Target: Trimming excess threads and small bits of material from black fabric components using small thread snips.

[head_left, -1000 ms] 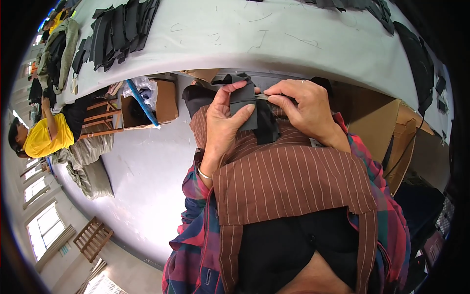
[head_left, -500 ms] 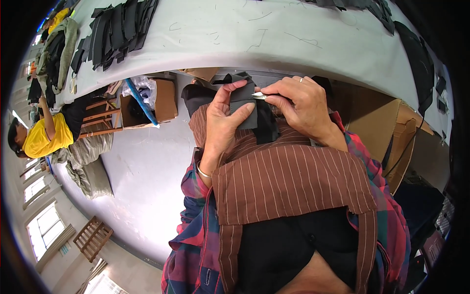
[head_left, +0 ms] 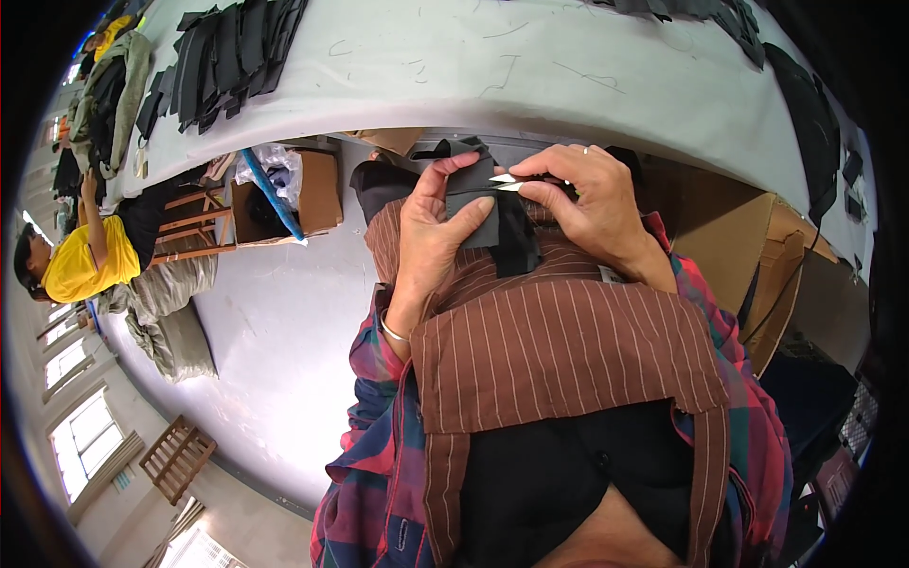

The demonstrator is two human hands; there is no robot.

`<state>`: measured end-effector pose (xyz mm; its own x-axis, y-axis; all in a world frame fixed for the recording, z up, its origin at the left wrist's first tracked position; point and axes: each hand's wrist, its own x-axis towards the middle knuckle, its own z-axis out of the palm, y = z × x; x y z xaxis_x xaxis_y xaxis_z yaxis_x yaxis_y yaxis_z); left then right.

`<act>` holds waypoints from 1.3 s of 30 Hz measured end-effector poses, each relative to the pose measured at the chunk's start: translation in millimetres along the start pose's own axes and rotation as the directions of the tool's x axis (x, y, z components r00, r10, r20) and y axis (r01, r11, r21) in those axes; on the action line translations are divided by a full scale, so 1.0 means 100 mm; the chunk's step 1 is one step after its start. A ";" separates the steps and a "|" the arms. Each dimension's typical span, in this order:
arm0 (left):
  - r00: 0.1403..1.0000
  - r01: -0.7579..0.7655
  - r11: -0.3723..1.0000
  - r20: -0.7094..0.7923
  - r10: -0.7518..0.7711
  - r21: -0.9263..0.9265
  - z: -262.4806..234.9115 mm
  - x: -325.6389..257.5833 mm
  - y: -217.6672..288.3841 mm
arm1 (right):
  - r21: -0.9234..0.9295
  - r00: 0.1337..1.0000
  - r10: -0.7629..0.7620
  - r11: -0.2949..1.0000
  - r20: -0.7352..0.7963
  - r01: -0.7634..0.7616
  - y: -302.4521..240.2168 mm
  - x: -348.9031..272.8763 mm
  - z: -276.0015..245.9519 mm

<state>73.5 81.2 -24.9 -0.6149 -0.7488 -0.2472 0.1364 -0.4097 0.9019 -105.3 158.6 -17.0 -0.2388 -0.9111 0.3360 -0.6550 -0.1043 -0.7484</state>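
My left hand point(head_left: 431, 232) pinches a folded dark grey fabric piece point(head_left: 483, 230) between thumb and fingers, above my lap. A darker flap of it hangs down over my brown striped apron point(head_left: 568, 350). From the right, my right hand point(head_left: 598, 204) grips a pair of small thread snips point(head_left: 509, 186), their handles mostly hidden in my fingers. The two pale blades stand apart, pointing left, with their tips at the fabric beside my left thumb. Whether a thread lies between the blades is too small to tell.
A pale table point(head_left: 398, 76) curves across the far side, bearing stacked dark fabric strips point(head_left: 227, 62) and loose threads. An open cardboard box point(head_left: 322, 194) stands beyond the floor at left; a larger cardboard box point(head_left: 724, 241) is at right. A person in yellow point(head_left: 95, 256) sits far left.
The snips' blades have spread apart, and my right thumb and forefinger have parted a little. My left hand and the fabric stay nearly in place.
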 end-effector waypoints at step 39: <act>0.920 -0.385 0.805 0.116 0.375 0.451 0.27 -0.13 0.36 | 0.762 0.964 0.253 0.609 0.077 -0.220 -0.24 0.58 -0.16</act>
<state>65.7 90.3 20.3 -0.6047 -0.7818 0.1522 -0.0037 0.1938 0.9810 -115.4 114.6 29.3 -0.3407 -0.9358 0.0909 0.1996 -0.1665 -0.9656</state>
